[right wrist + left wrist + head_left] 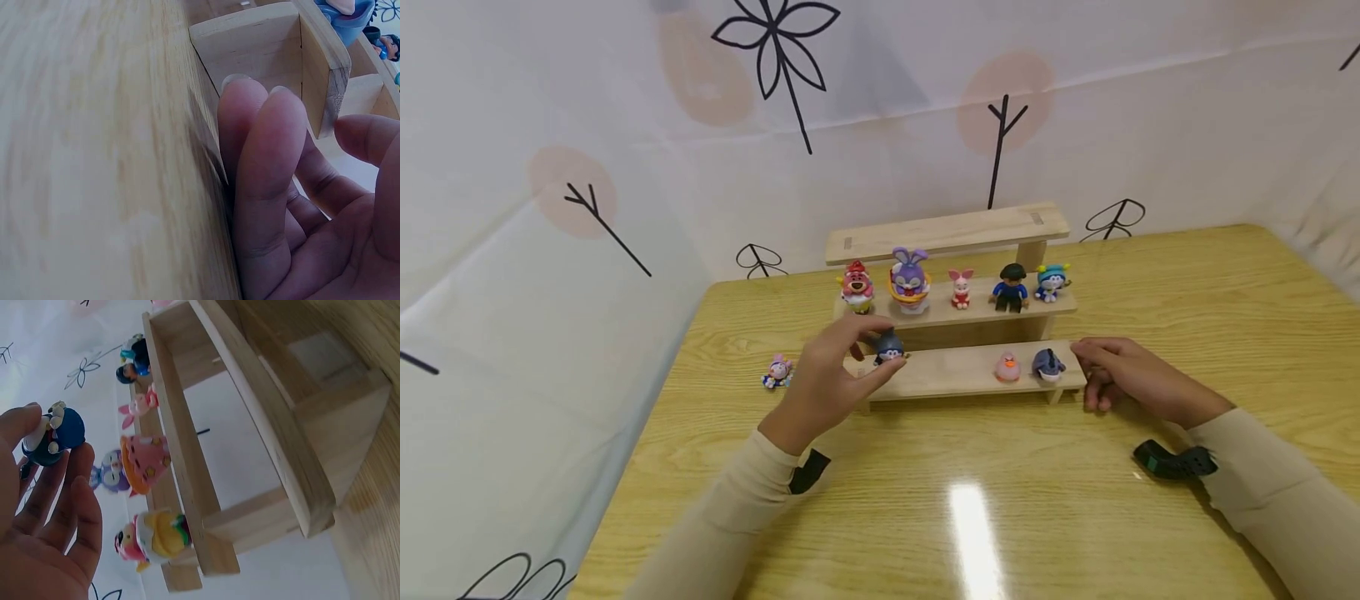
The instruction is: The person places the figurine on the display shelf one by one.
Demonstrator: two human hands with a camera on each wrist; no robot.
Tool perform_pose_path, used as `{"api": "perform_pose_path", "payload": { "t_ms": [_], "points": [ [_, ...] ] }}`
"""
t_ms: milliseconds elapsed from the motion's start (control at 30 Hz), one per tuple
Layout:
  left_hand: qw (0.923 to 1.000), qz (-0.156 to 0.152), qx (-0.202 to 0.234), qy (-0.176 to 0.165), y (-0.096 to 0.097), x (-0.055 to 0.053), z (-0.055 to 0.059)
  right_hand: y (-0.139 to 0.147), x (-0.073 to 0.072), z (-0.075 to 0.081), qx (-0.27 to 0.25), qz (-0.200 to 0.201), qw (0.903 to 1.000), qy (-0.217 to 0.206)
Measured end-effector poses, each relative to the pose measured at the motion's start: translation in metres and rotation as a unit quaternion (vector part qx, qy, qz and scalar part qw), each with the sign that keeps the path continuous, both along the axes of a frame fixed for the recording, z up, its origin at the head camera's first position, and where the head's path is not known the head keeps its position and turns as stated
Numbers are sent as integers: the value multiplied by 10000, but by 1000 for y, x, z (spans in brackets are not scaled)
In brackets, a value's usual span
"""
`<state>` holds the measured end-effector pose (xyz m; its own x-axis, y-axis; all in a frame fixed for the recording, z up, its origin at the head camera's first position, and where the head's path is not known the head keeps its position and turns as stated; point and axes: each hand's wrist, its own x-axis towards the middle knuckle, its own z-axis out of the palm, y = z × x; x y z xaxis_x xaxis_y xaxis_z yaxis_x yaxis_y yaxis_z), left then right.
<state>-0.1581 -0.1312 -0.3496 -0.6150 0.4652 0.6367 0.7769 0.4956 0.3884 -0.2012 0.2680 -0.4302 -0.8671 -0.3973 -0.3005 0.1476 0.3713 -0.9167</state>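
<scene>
My left hand (831, 371) pinches a small figurine with a dark blue pointed hat (891, 345) between thumb and fingers, over the left end of the low front step. In the left wrist view the same figurine (55, 434) shows its round blue side, raised off the wooden rack (262, 412). At the rack's right end, my right hand (1131, 379) rests by the front step (947, 372), fingers loosely bent. The right wrist view has the thumb tip right at the step's end (334, 94), with the other fingers near the table.
A pink duck (1008, 367) and a grey-blue donkey (1048, 365) stand on the front step's right. Behind them, the middle step holds several figurines, including a purple rabbit (910, 282) and a piglet (961, 289). Another small figurine (777, 372) lies on the table, left of the rack.
</scene>
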Motion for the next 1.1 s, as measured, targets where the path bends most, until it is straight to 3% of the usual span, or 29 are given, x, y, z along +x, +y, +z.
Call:
{"api": "perform_pose_path", "payload": {
  "t_ms": [533,867,1100],
  "points": [
    [9991,-369,-42,-204,43,-5,-15,0,-1,-1,22,-12,10000,-10],
    [9960,-200,-305,-817,65,-8,-22,0,-1,0,38,-25,10000,-10],
    [9948,-86,-548,-849,75,-12,-28,-1,0,1,32,6,10000,-9]
  ]
}}
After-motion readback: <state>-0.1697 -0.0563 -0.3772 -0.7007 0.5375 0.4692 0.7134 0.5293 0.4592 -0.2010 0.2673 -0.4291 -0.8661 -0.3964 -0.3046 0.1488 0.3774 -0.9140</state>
